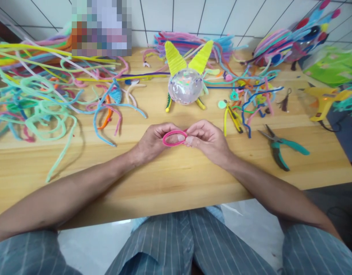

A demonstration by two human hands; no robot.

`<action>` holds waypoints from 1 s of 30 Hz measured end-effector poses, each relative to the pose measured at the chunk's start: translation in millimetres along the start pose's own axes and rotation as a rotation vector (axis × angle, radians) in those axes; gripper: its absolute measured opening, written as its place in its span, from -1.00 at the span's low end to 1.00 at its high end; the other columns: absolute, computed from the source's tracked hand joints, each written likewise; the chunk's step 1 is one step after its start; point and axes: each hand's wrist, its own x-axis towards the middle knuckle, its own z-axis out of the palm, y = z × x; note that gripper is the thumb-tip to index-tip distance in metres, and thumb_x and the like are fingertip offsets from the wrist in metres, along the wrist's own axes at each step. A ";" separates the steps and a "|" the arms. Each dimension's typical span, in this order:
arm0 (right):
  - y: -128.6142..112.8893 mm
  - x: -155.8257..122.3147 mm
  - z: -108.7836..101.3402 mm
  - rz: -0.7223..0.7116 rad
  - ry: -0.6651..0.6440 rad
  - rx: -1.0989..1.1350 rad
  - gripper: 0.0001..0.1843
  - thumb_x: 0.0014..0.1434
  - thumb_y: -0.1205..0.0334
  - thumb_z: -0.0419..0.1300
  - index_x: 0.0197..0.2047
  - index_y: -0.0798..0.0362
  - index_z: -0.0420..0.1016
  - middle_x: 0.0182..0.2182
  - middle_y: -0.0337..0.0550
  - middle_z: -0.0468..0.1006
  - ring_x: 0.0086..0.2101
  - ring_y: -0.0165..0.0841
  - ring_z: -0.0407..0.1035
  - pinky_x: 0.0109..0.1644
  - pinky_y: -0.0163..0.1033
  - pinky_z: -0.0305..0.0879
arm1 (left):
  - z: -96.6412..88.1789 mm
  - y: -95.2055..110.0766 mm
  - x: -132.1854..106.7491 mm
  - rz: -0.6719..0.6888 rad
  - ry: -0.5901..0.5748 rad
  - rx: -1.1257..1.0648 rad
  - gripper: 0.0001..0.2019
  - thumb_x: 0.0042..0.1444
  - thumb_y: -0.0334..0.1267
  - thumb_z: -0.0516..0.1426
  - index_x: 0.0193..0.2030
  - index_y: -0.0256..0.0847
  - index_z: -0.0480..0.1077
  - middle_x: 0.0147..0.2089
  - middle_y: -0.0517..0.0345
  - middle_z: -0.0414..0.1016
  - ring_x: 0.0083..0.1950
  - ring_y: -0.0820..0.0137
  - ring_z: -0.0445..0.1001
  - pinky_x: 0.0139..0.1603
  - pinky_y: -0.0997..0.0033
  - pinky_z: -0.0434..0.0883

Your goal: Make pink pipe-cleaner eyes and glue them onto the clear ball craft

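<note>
Between my two hands is a pink pipe cleaner (173, 144) bent into an oval loop. My left hand (155, 141) closes on the loop's left and back side, with the thumb showing through it. At the right end of the loop, my right hand (208, 141) pinches the pipe cleaner between thumb and fingers. Just beyond my hands stands a clear, shiny ball (185, 87) with two yellow pipe-cleaner ears (176, 59) on top and dark feet with yellow tips below.
Loose pipe cleaners (49, 118) sprawl over the left side. Pliers (279, 145) lie open at right, near a yellow glue gun (320, 101) and a yellow cutter knife (235, 119). Pipe-cleaner bundles (193, 46) rest against the tiled wall. The wooden table's (178, 202) front edge is near my body.
</note>
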 end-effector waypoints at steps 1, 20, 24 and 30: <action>0.0 -0.2 0.3 0.000 -0.008 0.003 -0.48 0.19 -0.21 0.61 -0.11 -0.02 0.55 -0.39 -0.29 0.69 -0.40 -0.42 0.55 -0.26 -0.29 0.51 | -0.2 1.4 -1.3 0.022 -0.006 0.019 -0.51 0.21 0.22 0.47 -0.29 -0.25 0.64 -0.39 0.19 0.59 -0.41 0.52 0.37 -0.35 0.50 0.37; 8.8 -2.3 -3.7 -0.135 0.131 -0.226 -0.43 0.34 -0.06 0.50 0.27 -0.04 0.48 -0.28 -0.28 0.78 -0.30 -0.35 0.64 -0.10 -0.20 0.56 | -8.9 -15.6 -5.5 0.361 0.402 0.220 -0.61 0.39 0.22 0.33 0.01 -0.05 0.55 -0.08 0.09 0.59 -0.23 0.35 0.52 -0.22 0.28 0.52; 7.8 -9.2 0.2 -0.220 0.048 -0.433 -0.40 0.41 0.13 0.40 0.43 -0.06 0.40 -0.22 -0.26 0.79 -0.22 -0.33 0.67 0.03 -0.17 0.58 | -0.8 -3.1 -15.5 0.528 0.270 0.691 -0.67 0.39 0.09 0.36 0.08 -0.06 0.57 0.20 -0.06 0.63 0.19 0.15 0.59 0.20 0.06 0.56; 6.7 -18.3 6.3 -0.284 -0.024 -0.634 -0.28 0.35 0.32 0.33 0.53 -0.11 0.36 -0.02 -0.14 0.78 -0.02 -0.18 0.69 0.17 -0.08 0.61 | 10.2 4.6 -23.1 0.516 0.063 0.905 -0.79 0.50 -0.02 0.27 0.03 -0.09 0.59 0.02 -0.01 0.74 0.06 0.19 0.68 0.09 0.13 0.44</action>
